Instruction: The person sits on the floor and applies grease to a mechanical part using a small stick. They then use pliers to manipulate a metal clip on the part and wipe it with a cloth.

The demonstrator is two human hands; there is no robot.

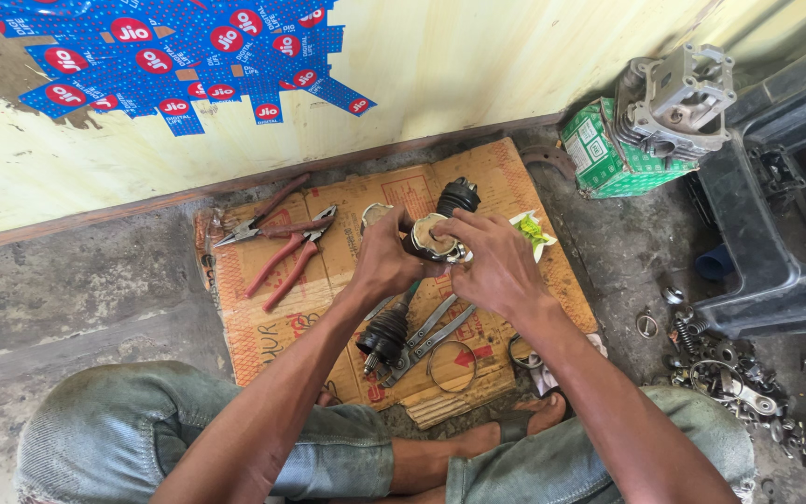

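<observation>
Cross-legged on the workshop floor, I work over a flattened sheet of cardboard spread before my knees. Nearest me lie a loose metal ring and a pair of flat spanners, beside the lower rubber boot of an axle shaft that runs away from me across the sheet.

My left hand is closed round the shaft just below its joint, holding it up off the cardboard. My right hand is curled over the joint's rim, fingertips pressed on the metal cup, whose open face looks up at me. A second dark boot sits just beyond it.

To do this well, I judge, the left hand must keep the shaft from rolling while the right works evenly round the rim, not levering from one side; the joint looks greasy, so a firm, dry grip matters, and any small parts should stay over the cardboard, not the gritty floor.

To my left lie red-handled pliers and a second plier-like tool. Right of the joint rests a small white and green wrapper. Farther right, rings, springs and scrap metal litter the floor by a dark plastic stool; beyond, a grey engine casting rests against a green carton at the foot of the yellow wall.
</observation>
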